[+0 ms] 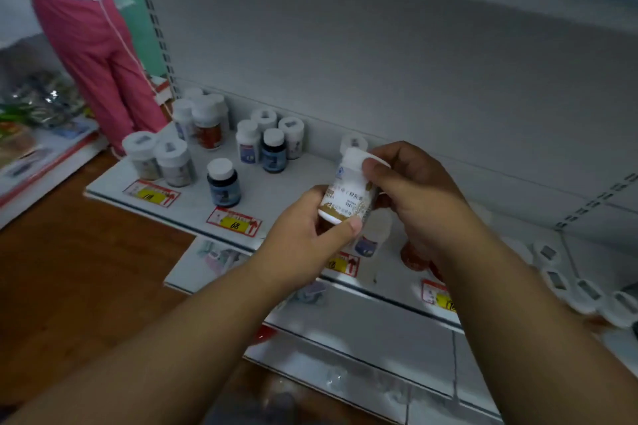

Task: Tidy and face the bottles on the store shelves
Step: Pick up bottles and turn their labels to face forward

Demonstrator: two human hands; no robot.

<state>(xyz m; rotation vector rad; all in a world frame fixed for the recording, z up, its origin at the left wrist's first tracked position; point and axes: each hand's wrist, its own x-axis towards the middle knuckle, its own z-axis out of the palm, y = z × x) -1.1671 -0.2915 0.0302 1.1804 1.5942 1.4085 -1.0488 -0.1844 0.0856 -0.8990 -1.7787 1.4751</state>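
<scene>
A bottle (348, 191) is held above the front of the shelf (193, 203), between the left hand (303, 241) at its base and the right hand (417, 190) at its cap. On the shelf, to the left of the hands, bottles are set in clusters: a pair (158, 159) at the front left corner, a group (203, 117) behind it near the upright, a group of four (269, 140) further right, and a single bottle (223, 183) in front of these. One bottle (354, 141) is placed behind the held one. Price tags (234, 221) are fixed along the shelf's front edge. Lower shelves (362, 338) are seen beneath. A person (100, 52) is stood at the far left, beyond the shelf's end.
</scene>
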